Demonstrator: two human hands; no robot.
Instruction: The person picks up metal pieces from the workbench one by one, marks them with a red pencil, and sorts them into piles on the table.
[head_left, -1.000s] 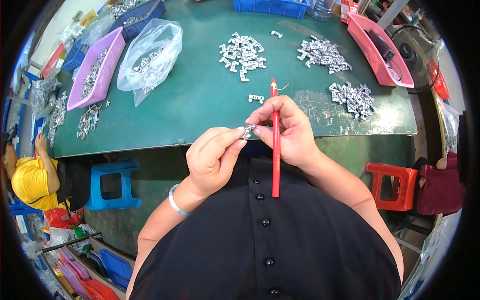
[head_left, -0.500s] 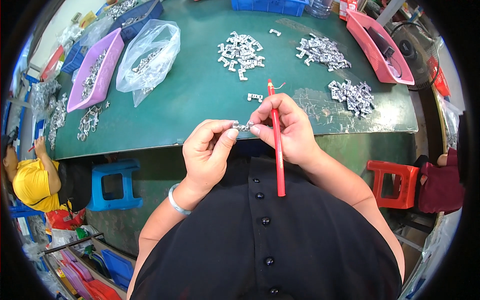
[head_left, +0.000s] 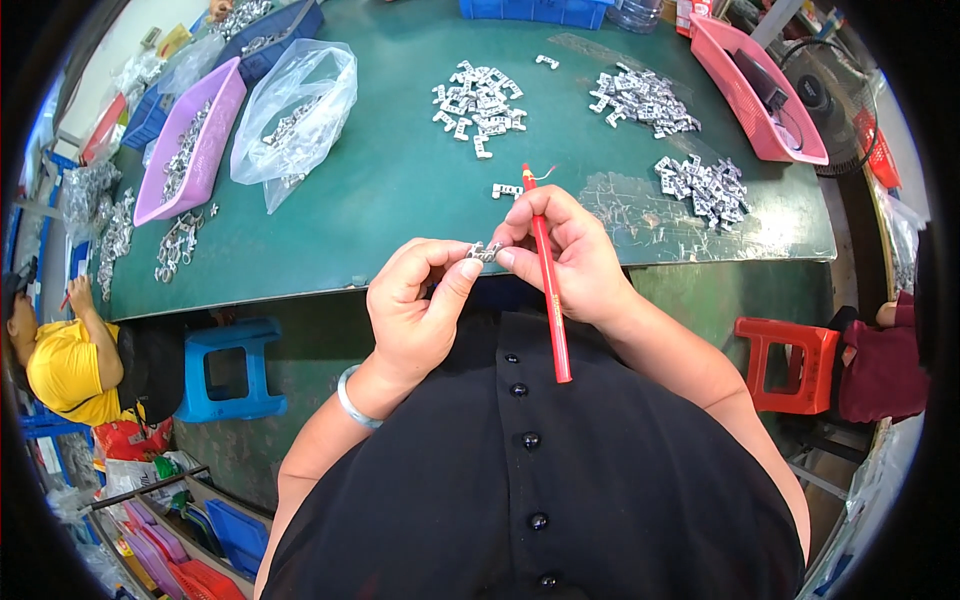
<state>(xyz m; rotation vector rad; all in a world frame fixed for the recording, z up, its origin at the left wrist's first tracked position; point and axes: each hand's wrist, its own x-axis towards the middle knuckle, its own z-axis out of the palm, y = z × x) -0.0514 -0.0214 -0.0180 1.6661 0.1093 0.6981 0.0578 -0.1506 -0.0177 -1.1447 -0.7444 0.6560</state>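
Between left hand (head_left: 414,308) and right hand (head_left: 583,262), small silver part (head_left: 483,253), both pinching it, red pencil (head_left: 552,300) in right

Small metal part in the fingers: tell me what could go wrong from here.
The small metal part, pinched by the left hand and right hand near the front edge of the green table, might slip and drop. The red pencil, also in the right hand, could hamper that grip.

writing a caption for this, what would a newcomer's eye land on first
Probably the bright red pencil, slanting through the right hand down over the black buttoned shirt. Next, the small silvery part pinched between that hand and the left hand. Beyond, three heaps of silvery pieces lie on the green tabletop.
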